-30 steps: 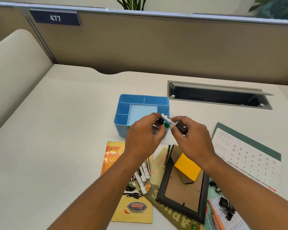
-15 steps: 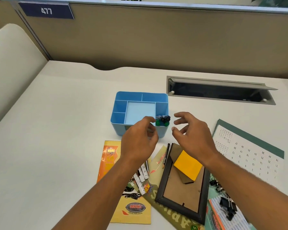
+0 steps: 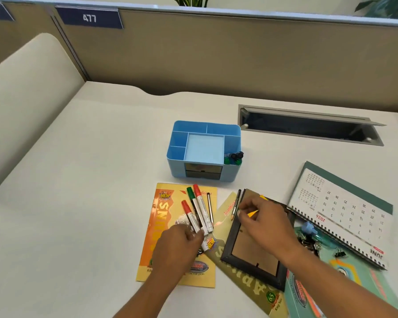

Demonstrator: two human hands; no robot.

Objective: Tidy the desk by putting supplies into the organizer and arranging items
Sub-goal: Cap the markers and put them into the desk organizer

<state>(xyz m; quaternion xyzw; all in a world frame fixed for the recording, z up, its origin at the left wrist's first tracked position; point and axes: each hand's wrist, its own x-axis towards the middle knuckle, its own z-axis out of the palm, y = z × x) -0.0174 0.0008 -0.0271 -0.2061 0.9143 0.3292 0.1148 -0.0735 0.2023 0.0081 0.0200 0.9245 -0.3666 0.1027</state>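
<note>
Now we're mid-sweep on the pens: the left hand (image 3: pixel 182 244) is down on a yellow booklet (image 3: pixel 157 226), fingers curled over the near ends of the markers (image 3: pixel 199 212), red and green caps fanned away from it. They look gathered rather than lifted, lying flat on the paper. Over on the other side, the right hand (image 3: pixel 264 221) hovers above a black picture frame (image 3: pixel 228 249), fingertips bent toward the point end of a pencil (image 3: pixel 236 203) just beside the frame's edge. Touching it, I'd say, but a proper pinch? Cannot tell from here.

The blue organizer (image 3: pixel 177 143) sits farther back on the surface (image 3: pixel 90 180), upright, with a few dark and green pen caps (image 3: pixel 234 156) already poking out of its front right slot. So the step in hand looks like collecting the loose writing tools. Next move calls for bunching those markers parallel, lifting both loads clear, and dropping them upright into that same slot. A calendar (image 3: pixel 342 210) and binder clips (image 3: pixel 308 242) wait on the right.
</note>
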